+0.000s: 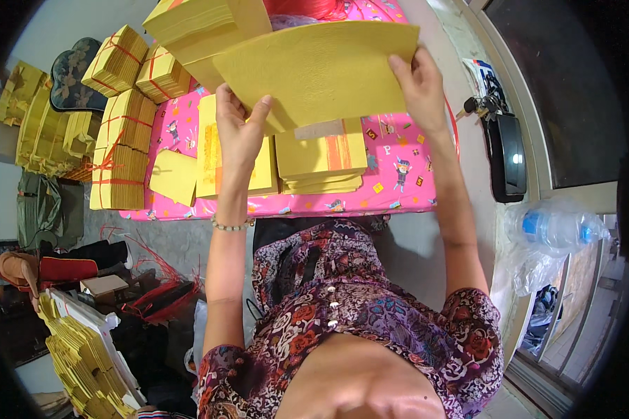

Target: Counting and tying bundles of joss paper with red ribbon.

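A wide sheet of yellow paper (321,77) is held up over the table between my two hands. My left hand (241,133) pinches its lower left part, thumb in front and fingers behind. At the right end, my right hand (424,87) grips the sheet the same way. Below it on the table lie two stacks of yellow paper: the left stack (262,171) is partly covered by my left wrist, and the right stack (321,157) bears an orange-red patch and a greyish area. A smaller loose yellow piece (175,176) lies to their left.
A pink patterned cloth (405,188) covers the table. Yellow bundles tied with red string (122,167) line its left side, and a tall yellow stack (210,31) stands at the back. To the right are keys (479,106), a black case (508,157) and a plastic-wrapped bottle (548,227).
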### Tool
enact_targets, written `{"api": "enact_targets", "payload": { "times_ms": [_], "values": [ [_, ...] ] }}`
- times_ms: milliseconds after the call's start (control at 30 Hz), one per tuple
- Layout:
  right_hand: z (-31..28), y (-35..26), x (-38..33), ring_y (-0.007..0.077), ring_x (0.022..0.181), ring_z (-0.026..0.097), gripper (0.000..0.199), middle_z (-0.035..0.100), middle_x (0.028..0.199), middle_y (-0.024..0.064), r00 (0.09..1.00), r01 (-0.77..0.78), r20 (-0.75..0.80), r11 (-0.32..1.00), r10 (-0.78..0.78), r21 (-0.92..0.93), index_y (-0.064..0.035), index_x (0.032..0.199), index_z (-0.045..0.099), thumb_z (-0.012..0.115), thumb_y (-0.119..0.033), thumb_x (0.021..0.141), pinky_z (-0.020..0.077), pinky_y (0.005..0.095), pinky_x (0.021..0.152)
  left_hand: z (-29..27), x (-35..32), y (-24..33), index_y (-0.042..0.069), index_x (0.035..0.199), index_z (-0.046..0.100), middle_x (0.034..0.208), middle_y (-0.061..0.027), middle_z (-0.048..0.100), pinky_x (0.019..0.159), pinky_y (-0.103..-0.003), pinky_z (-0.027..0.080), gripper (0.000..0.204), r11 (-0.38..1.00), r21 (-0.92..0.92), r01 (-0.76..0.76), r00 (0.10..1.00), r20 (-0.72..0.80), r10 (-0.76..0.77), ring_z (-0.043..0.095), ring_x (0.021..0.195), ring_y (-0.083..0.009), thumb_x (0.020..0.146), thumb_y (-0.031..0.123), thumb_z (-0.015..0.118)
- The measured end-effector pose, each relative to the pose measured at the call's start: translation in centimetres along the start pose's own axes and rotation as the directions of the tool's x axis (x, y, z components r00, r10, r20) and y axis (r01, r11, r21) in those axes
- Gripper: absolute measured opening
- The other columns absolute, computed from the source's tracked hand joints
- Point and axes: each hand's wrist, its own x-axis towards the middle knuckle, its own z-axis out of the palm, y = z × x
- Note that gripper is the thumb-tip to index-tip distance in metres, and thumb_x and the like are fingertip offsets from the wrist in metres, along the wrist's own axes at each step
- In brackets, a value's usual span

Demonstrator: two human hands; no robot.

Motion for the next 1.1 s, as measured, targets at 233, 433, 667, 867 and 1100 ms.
{"api": "enact_targets", "payload": {
  "times_ms": [233,433,667,867,1100],
  "values": [
    [1.2,-8.8,5.1,0.0279,0.079,0.057,0.007,0.055,0.079,0.012,0.836,0.525,0.43,0.725,-0.34,-0.446,-0.0014,0.089,0.051,0.046,-0.003,0.085,0.045,0.0373,0.07,1.5,0.3,1.4,0.0,0.133,0.036,0.123,-0.0161,0.051,0.097,-0.034,0.04,0.073,0.722,0.601,-0.343,0.897,-0.018,0.441,0.052,0.111,-0.0278,0.074,0.011,0.075],
    [2.7,-10.9,6.1,0.0341,0.091,0.057,0.016,0.057,0.093,0.0176,0.753,0.498,0.648,0.742,-0.114,-0.448,-0.0027,0.098,0.053,0.054,-0.005,0.082,0.0451,0.0412,0.077,2.3,1.1,1.1,-0.001,0.115,0.052,0.104,-0.0072,0.062,0.084,-0.027,0.045,0.031,0.969,0.164,-0.186,0.97,0.187,0.155,0.057,0.096,-0.0128,0.085,0.001,0.061],
    [2.1,-1.8,1.0,0.0159,0.102,0.055,0.033,0.057,0.107,0.0093,0.949,0.313,0.109,0.85,-0.295,-0.424,0.0021,0.117,0.046,0.059,-0.014,0.091,0.0442,0.0297,0.088,2.0,0.1,-0.7,-0.002,0.117,0.052,0.106,-0.0048,0.061,0.085,-0.024,0.044,0.026,0.986,-0.058,-0.159,0.987,-0.016,0.158,0.056,0.097,-0.0103,0.091,-0.002,0.051],
    [4.8,1.7,-3.3,0.0147,0.103,0.053,0.035,0.052,0.112,0.0099,0.986,-0.091,0.15,0.986,0.07,0.138,0.0007,0.122,0.038,0.053,-0.017,0.095,0.0451,0.0297,0.088,1.6,0.0,-1.7,-0.001,0.121,0.05,0.111,-0.0054,0.058,0.09,-0.026,0.042,0.03,0.985,-0.128,-0.114,0.99,0.067,0.123,0.054,0.101,-0.0112,0.091,0.0,0.053],
    [5.4,3.0,-4.2,0.0127,0.104,0.049,0.032,0.05,0.113,0.009,0.994,-0.072,0.098,0.972,0.051,0.223,0.0012,0.124,0.035,0.047,-0.012,0.097,0.0415,0.0269,0.09,1.5,-1.1,-3.4,-0.001,0.119,0.046,0.11,-0.006,0.055,0.091,-0.027,0.04,0.03,0.988,-0.084,-0.131,0.988,0.067,0.136,0.051,0.104,-0.0129,0.09,0.003,0.055]
  ]
}}
